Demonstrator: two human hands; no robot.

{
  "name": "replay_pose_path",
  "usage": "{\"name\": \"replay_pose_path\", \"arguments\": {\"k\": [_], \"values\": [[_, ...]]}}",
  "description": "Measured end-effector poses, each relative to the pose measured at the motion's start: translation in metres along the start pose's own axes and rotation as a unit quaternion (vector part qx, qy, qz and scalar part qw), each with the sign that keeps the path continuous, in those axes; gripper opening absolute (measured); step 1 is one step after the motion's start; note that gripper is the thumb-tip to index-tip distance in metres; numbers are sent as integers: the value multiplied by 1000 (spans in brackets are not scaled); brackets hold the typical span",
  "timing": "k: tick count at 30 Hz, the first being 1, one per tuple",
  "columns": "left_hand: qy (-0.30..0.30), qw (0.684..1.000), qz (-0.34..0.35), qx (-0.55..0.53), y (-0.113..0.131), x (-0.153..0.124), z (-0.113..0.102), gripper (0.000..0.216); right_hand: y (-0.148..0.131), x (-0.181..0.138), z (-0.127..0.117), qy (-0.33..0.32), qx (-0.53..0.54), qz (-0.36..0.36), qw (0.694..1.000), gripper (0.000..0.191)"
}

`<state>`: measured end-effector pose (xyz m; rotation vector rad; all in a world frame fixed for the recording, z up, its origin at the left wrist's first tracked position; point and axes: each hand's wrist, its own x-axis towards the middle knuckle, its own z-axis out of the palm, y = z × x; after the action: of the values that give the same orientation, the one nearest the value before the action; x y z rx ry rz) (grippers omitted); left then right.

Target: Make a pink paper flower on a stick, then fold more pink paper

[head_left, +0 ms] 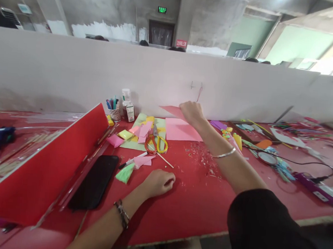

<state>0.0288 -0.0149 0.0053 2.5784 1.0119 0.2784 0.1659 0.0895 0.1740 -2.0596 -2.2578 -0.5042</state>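
Resting left hand point(158, 183): loosely curled on the red desk point(188, 204), nothing visible in its grip, a dark bracelet point(121, 213) at the wrist.
Black phone point(94, 182): lying left of that hand, beside a red board point(54, 162) standing on edge.
Power strip point(319, 189): purple, well to the right of both hands, a black cable plugged in.
Green packet point(124, 173): just beyond the left wrist, near a pen and pink scraps point(143, 161).
Fine debris point(198, 156): scattered between the left hand and the right forearm.
Scissors point(155, 133): beyond the left hand, red and yellow handles nearest it, next to pink strips point(145, 132).
Flat pink sheet point(181, 130): on the desk, below the right hand.
Raised right hand point(193, 113): clenched on the edge of a lifted pink sheet point(171, 110), which juts out to its left; a silver bangle point(223, 154) circles the forearm.
Pen cup point(115, 114): left of the right hand, beside a bottle.
White partition point(87, 71): behind both hands.
Exit sign point(162, 9): glowing green, high beyond the hands.
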Motion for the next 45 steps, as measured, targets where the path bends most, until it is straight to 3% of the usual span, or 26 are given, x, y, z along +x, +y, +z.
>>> {"name": "replay_pose_path", "arguments": {"k": [1,3,6,8,12,15,18,21,22,25,29,32,35,39,42,45], "values": [[6,1000,-5,-15,0,-1,0,16,0,-11,-14,31,10,-14,999,24],[26,998,-20,-62,0,-2,1,19,1,-38,-38,159,106,-54,980,22],[98,978,-65,-174,-2,-4,-6,30,12,-79,-63,297,273,-93,910,23],[187,937,-113,-274,-4,-5,-16,42,22,-99,-68,338,380,-71,858,24],[358,776,-189,-484,-8,-15,-41,64,41,-120,-47,289,551,34,782,31],[332,694,-190,-610,-3,-29,-51,62,46,-131,-13,232,642,123,720,35],[303,656,-207,-660,7,-45,-49,40,46,-151,20,171,668,166,705,38],[346,624,-236,-659,14,-62,-43,33,49,-181,43,149,635,196,732,40],[361,633,-242,-640,15,-68,-40,37,50,-192,49,162,604,209,752,40],[359,704,-263,-554,14,-85,-32,46,45,-221,67,195,489,233,818,36],[343,745,-314,-478,11,-97,-21,42,11,-244,92,219,426,205,854,27],[303,755,-341,-471,12,-96,-15,35,-24,-251,104,235,378,94,890,30],[278,760,-361,-463,13,-93,-12,27,-54,-257,107,220,306,-78,923,34],[319,731,-387,-463,12,-92,-9,21,-80,-267,103,193,246,-257,914,29],[322,718,-384,-483,13,-90,-8,23,-91,-272,101,178,240,-299,906,23],[259,753,-373,-477,16,-88,-9,22,-91,-269,95,122,266,-302,907,20]]}}
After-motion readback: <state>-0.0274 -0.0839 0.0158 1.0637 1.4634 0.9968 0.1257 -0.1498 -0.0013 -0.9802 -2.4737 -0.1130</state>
